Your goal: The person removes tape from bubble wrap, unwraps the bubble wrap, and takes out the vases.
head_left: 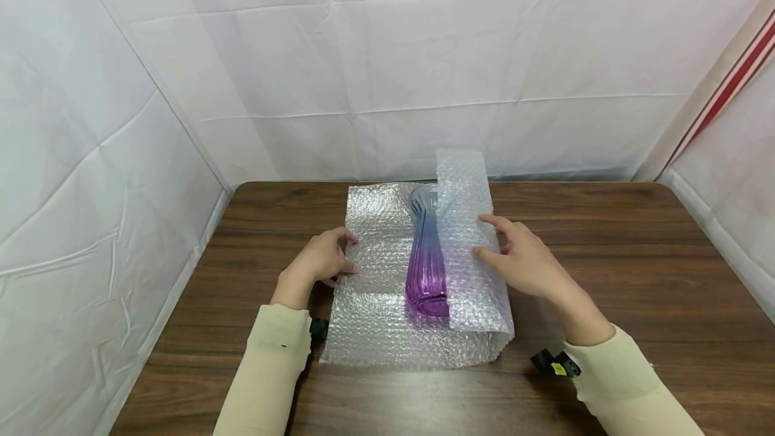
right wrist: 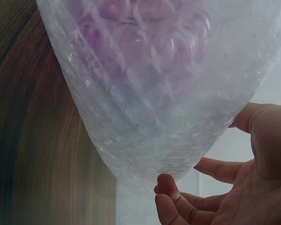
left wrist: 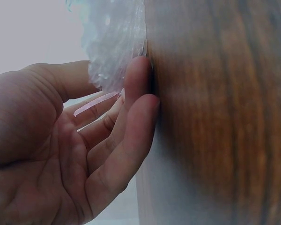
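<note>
A tall fluted glass vase, blue at the neck fading to purple at the other end, lies on a sheet of bubble wrap. The sheet's right side folds up and over, covering part of the vase. At the left edge my left hand pinches the wrap; in the left wrist view its thumb is above the edge and its fingers beneath, close to the wood. My right hand touches the folded flap with spread, relaxed fingers. Purple glass shows through the wrap in the right wrist view.
The dark wooden table carries the sheet near its far edge. White cloth walls stand behind and at both sides, with a red strip at the right. Small black devices sit at the wrists.
</note>
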Demonstrator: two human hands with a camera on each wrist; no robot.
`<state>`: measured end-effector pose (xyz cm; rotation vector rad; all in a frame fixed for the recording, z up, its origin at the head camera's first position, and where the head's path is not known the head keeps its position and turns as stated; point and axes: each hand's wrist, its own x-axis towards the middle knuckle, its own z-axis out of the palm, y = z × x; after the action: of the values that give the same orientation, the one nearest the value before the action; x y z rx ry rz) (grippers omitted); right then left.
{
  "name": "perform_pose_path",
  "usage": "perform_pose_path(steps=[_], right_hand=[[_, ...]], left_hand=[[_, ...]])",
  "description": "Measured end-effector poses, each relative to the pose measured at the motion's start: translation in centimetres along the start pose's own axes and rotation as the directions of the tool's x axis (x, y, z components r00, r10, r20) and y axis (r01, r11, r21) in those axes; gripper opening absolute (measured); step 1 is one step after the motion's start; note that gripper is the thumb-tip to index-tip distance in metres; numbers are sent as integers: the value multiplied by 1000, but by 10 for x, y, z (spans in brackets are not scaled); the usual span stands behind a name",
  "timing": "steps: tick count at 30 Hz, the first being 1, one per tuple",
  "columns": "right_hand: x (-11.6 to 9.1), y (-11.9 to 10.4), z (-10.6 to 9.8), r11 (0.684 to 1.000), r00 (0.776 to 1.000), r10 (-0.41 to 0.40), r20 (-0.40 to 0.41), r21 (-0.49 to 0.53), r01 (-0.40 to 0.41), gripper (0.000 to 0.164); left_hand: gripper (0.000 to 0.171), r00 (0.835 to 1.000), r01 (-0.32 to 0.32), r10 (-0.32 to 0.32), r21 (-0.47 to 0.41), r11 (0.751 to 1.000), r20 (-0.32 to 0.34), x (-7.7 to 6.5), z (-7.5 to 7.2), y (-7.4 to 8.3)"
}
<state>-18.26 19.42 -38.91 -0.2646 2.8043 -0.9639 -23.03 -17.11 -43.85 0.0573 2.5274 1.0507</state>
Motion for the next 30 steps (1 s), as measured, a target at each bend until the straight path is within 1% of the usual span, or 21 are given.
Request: perform_pose_path(steps=[6,13,17,25,30], right_hand=[[-3,4,-3,1000,1000,6,12,13,-6,72],[-3,10,-5,1000,1000,-5,-2,8,5,70],[-3,12,-6,1000,1000,-21,-20,10,21,68],[-3,14,-6,997,996,-77,-42,7,78,64],[-4,15,-6,996,996,-86,-40,12,86,60]], left_hand=[[55,1000,-1,1,-6,1000,2,0,0,0],[55,1000,0,0,-13,1000,5,-1,0,1],[54,1000,1,-1,-15,1000,8,-2,-1,1],[54,1000,5,-4,-16,1000,12,-2,-1,2],[54,1000,5,-5,-18,1000,11,-2,-1,2]])
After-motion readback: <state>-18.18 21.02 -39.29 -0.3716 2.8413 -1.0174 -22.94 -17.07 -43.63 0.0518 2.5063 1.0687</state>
